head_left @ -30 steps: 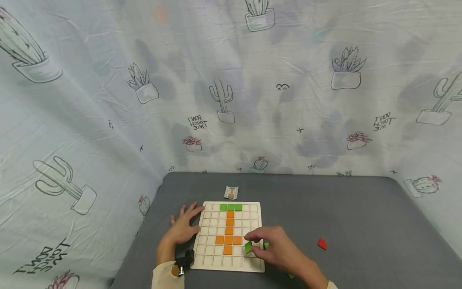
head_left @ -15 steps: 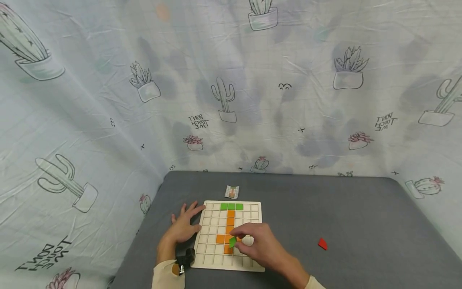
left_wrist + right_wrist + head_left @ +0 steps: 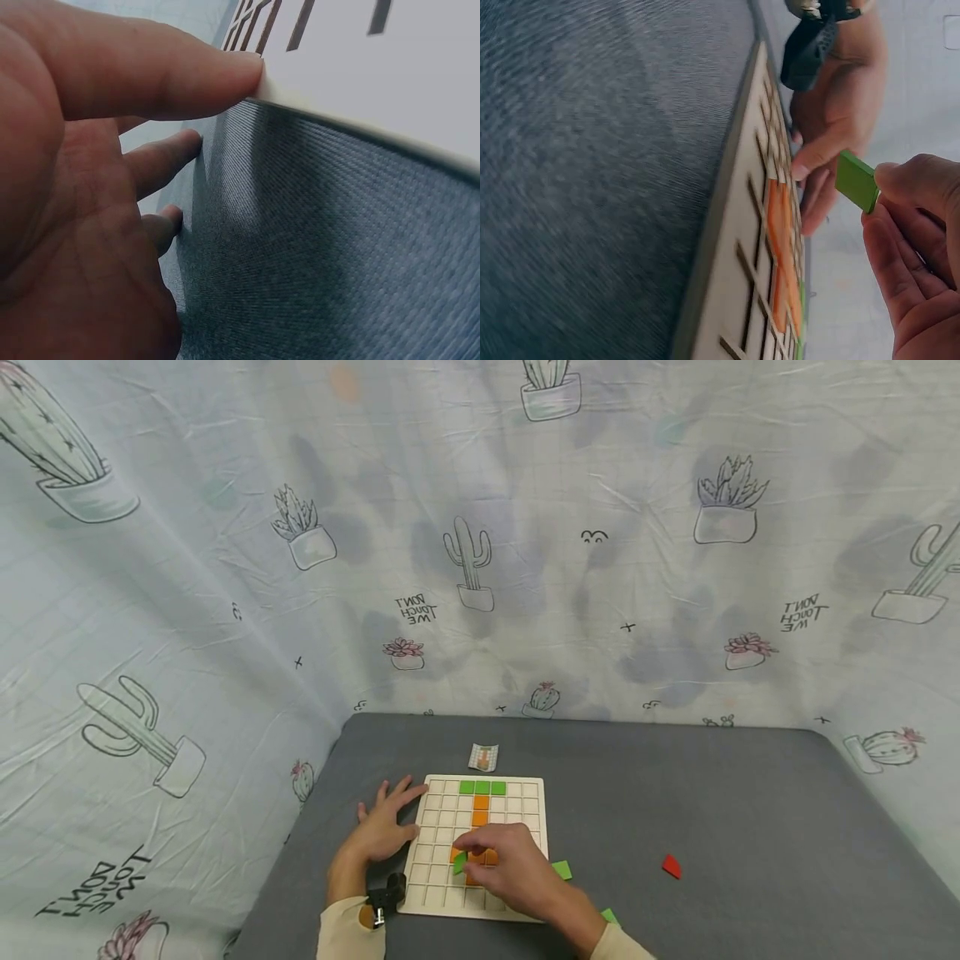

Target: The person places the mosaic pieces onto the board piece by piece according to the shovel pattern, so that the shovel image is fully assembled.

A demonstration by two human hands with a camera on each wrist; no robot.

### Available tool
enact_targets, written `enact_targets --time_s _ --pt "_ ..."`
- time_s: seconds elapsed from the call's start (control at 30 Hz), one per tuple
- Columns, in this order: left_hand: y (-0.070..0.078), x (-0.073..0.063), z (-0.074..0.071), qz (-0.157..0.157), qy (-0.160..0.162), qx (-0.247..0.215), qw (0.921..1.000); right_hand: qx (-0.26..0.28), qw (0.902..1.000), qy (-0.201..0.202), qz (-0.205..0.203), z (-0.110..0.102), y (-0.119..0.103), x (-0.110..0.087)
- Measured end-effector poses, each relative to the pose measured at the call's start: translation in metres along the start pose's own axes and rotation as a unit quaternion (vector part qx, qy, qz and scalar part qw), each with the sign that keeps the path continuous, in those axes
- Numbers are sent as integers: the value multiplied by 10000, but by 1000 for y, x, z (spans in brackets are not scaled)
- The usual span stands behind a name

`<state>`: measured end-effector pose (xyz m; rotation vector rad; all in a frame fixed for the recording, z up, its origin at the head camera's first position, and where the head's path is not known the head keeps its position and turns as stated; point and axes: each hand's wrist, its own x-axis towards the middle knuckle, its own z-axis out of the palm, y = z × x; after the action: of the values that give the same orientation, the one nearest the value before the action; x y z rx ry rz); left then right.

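A pale grid board (image 3: pixel 429 897) lies on the grey table, with three green squares (image 3: pixel 482 787) in its far row and several orange squares (image 3: pixel 480 810) down the middle. Between thumb and fingers my right hand (image 3: pixel 513 864) pinches a green square tile (image 3: pixel 856 181), held tilted above the board's lower left-centre cells. That hand hides part of the orange pattern in the head view. At the board's left edge rests my left hand (image 3: pixel 384 828), fingers spread. In the left wrist view its thumb (image 3: pixel 225 79) touches the board's rim.
Right of the board lie a green tile (image 3: pixel 562 869) and, nearer the front, another green tile (image 3: pixel 609 915). Farther right is a red piece (image 3: pixel 671 866) with a curved side. A small printed pattern card (image 3: pixel 483 757) lies behind the board. Patterned cloth (image 3: pixel 600 577) hangs around the table.
My right hand has carried the green tile leftward across the board, from its right side to left of centre. Loose green tiles at the right are uncovered again. My left hand stays put.
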<state>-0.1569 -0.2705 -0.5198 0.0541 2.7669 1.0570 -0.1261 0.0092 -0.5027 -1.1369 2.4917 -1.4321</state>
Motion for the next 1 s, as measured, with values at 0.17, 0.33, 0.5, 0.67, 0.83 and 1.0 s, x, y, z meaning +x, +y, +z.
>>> enact_targets --time_s 0.17,0.33,0.5,0.67,0.83,1.0 --pt "1 1 -1 21 11 21 10000 -57 10000 -65 25 9 3 3" --pt "1 0 -1 33 5 16 10000 -374 9990 -206 133 17 7 5" --pt "1 -1 -2 47 -4 13 10000 -734 9967 -313 155 21 9 6" --pt "2 -1 -3 42 -12 -15 10000 -964 9945 -395 101 24 10 8" --pt "3 -2 -3 28 -1 -9 10000 -1097 9926 -506 97 25 10 9" --pt "3 -2 -3 32 4 -4 10000 -1147 9917 -567 111 24 10 8"
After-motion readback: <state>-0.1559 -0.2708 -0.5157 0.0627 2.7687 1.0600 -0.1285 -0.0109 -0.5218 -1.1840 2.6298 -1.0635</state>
